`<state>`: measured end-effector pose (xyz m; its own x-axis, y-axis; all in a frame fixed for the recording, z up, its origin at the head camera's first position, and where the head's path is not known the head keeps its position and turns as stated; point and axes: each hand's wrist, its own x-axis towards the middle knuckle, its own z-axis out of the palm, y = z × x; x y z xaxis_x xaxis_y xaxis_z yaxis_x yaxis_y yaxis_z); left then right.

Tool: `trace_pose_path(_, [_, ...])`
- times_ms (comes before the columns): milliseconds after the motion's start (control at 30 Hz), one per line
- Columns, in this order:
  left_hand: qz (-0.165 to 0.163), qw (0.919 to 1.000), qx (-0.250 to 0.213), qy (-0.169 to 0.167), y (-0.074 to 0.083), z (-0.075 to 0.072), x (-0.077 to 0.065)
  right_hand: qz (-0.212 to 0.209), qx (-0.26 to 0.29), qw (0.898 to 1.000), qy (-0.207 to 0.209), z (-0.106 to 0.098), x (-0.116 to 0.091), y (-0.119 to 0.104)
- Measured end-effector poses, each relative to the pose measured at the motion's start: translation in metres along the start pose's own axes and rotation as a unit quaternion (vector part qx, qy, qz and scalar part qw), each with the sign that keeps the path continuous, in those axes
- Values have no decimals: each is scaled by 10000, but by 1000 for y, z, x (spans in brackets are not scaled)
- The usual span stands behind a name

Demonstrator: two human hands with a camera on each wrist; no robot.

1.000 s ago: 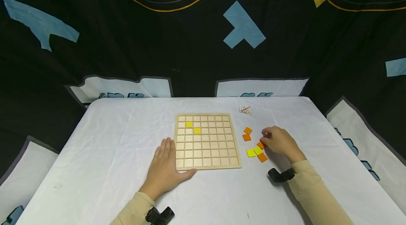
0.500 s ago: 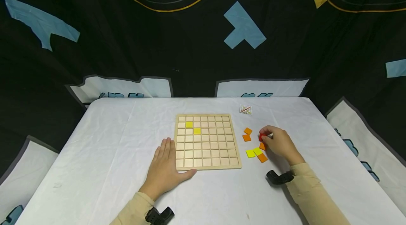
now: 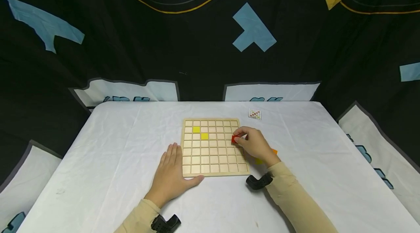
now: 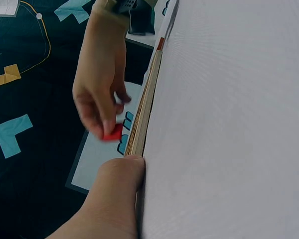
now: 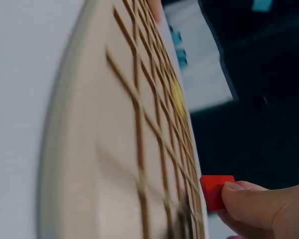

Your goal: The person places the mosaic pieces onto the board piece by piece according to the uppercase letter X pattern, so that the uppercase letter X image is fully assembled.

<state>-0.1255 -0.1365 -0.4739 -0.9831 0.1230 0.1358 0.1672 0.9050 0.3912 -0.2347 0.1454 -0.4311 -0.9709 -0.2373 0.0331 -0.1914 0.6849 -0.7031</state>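
Observation:
A wooden grid board (image 3: 209, 167) lies flat on the table, with two yellow tiles (image 3: 196, 129) in squares at its upper left. My left hand (image 3: 172, 176) rests at the board's left side, fingers straight along the edge; in the left wrist view its thumb (image 4: 118, 181) touches the board's near edge. Between thumb and fingertips, my right hand (image 3: 255, 144) pinches a red square tile (image 5: 213, 191). It holds the tile above the right part of the board. The other fingers of the right hand are partly hidden in the right wrist view.
Right of the board, a yellow tile (image 3: 259, 161) and an orange tile (image 3: 275, 151) show partly from behind the right hand and wrist. A small card with a coloured grid pattern (image 3: 255, 114) lies beyond the board's far right corner. A white cloth (image 3: 98, 160) covers the table.
My right hand has picked the red tile from the loose tiles on the right and carried it left over the board. The left hand has stayed in place.

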Motion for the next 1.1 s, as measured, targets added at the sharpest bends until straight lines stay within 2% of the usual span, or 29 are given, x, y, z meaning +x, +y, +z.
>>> trace_pose_path(233, [-15, 10000, 19, -36, 2, 0, 0, -389, 125, 9992, -48, 38, 11, -21])
trace_pose_path(433, [-45, 9999, 66, -69, 1, -1, 0, -614, 111, 9980, 50, 55, 15, -29])
trace_pose_path(700, [-12, 10000, 71, -24, 0, -1, 1, -756, -51, 9971, 45, 59, 13, -31])
trace_pose_path(900, [-11, 10000, 52, -16, 1, -1, 1, -989, -408, 9942, 60, 57, 11, -32])
trace_pose_path(1100, [-55, 10000, -2, -28, 1, 0, 0, -1116, -877, 9898, -154, 53, 4, -33])
